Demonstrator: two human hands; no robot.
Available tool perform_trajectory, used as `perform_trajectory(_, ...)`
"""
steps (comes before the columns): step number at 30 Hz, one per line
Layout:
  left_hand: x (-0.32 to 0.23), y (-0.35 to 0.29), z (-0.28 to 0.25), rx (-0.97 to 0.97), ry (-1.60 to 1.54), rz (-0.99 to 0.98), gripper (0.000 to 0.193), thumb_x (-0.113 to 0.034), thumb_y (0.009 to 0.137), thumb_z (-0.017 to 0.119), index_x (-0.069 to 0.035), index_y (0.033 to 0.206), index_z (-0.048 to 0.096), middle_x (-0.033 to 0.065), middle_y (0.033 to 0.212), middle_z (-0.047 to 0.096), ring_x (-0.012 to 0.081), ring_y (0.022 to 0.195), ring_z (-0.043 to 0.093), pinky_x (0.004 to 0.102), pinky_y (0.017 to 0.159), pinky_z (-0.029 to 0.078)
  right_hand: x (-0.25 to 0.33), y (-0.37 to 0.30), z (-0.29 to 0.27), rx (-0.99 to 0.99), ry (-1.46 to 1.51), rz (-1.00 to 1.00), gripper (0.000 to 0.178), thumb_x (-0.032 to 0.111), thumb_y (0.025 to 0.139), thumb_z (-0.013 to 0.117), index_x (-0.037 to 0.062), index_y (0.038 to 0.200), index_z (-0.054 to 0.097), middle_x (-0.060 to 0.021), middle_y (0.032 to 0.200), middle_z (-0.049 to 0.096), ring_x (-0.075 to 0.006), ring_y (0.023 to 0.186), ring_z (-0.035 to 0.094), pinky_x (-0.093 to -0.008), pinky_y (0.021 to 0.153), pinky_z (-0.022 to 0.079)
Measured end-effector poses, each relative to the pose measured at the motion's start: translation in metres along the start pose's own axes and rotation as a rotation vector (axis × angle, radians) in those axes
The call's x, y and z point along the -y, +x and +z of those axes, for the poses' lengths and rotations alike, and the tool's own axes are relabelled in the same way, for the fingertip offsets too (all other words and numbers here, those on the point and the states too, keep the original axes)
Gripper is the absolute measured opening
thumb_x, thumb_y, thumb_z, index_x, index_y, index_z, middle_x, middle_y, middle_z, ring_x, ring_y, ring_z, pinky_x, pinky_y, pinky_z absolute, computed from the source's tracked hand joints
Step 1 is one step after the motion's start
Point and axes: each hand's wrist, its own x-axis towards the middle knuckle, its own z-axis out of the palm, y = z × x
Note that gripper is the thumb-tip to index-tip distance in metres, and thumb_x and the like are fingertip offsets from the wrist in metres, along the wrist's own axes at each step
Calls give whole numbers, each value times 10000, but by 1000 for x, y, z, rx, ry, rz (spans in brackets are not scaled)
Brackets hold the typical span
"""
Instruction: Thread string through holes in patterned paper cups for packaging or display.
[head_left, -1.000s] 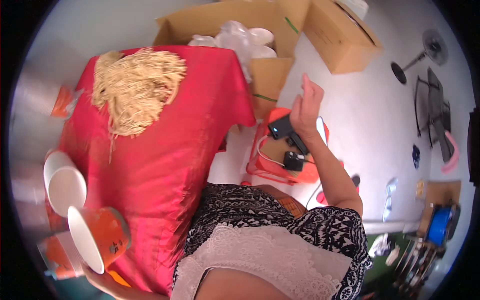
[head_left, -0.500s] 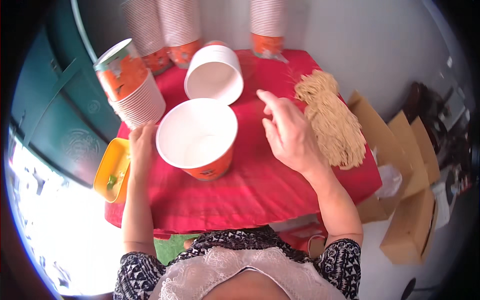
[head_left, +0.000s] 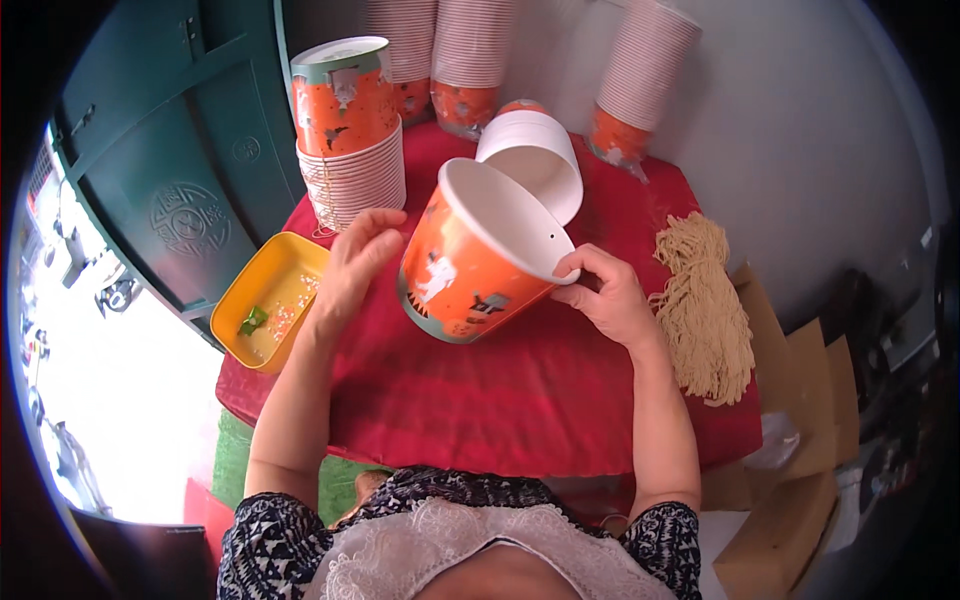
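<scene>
The right hand (head_left: 612,295) is pinching the rim of a large orange paper tub (head_left: 465,265), with the index finger over the rim and the thumb below it. The left hand (head_left: 362,262) is loosely spread beside the tub on its other side; it seems apart from the wall, and I see nothing held in it.

The tub is in front of the person, between the two hands, above the middle of the red-covered tabletop (head_left: 520,405). It leans, with its mouth turned up and to the right; whether its base touches the cloth, I cannot tell. One small dark hole (head_left: 552,237) shows in the white inner wall, close under the rim.

To handle it well, I would pinch firmly but not squeeze, because a paper rim probably bends easily. The left palm should better support the lower wall, so that the tub does not swing from one pinch. The hole should be turned toward the eyes and not covered by fingers.

Further out, the bundle of beige cords (head_left: 700,310) lies at the right, within easy reach. The yellow tray (head_left: 228,322) is close to the left forearm, so this elbow should move carefully. Behind, nested tubs (head_left: 540,170) lie on their side.
</scene>
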Motion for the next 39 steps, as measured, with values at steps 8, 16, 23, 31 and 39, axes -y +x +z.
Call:
perform_trajectory(8,-29,-12,13,204,175,-66,1221,-463,588,905,-26,1481,196,195,1425,404,308,1367,366,419,1148,284,-33,-15,30,-51,585,242,222,144,857,743,15,991,621,30,899,607,-60,860,544,-233,771,467)
perform_trajectory(16,-16,-14,26,135,337,70,1106,-345,623,904,-9,1442,241,205,1328,469,303,1286,454,401,1098,362,-41,-24,37,-99,347,180,223,97,844,731,21,1023,621,-52,1016,599,-154,968,587,-269,834,477)
perform_trajectory(23,-22,-9,4,81,512,251,392,-275,807,680,16,1062,622,201,1270,550,337,1216,519,425,1035,394,-35,-19,20,-125,291,6,207,4,686,548,21,892,536,-110,954,536,-259,927,542,-320,864,435)
perform_trajectory(31,-83,-23,15,340,583,514,745,-651,728,689,-24,1127,637,228,1467,386,438,1370,328,556,1089,280,-3,-12,22,45,173,-109,260,-96,720,569,42,940,558,-106,1027,569,-256,1007,569,-333,881,456)
perform_trajectory(39,-79,-22,23,367,564,560,359,-251,787,756,-32,716,481,153,1068,659,424,1186,532,524,965,429,-21,-33,-13,-189,201,198,277,-13,904,585,1,1180,581,-53,1113,607,-91,921,596,-236,822,504)
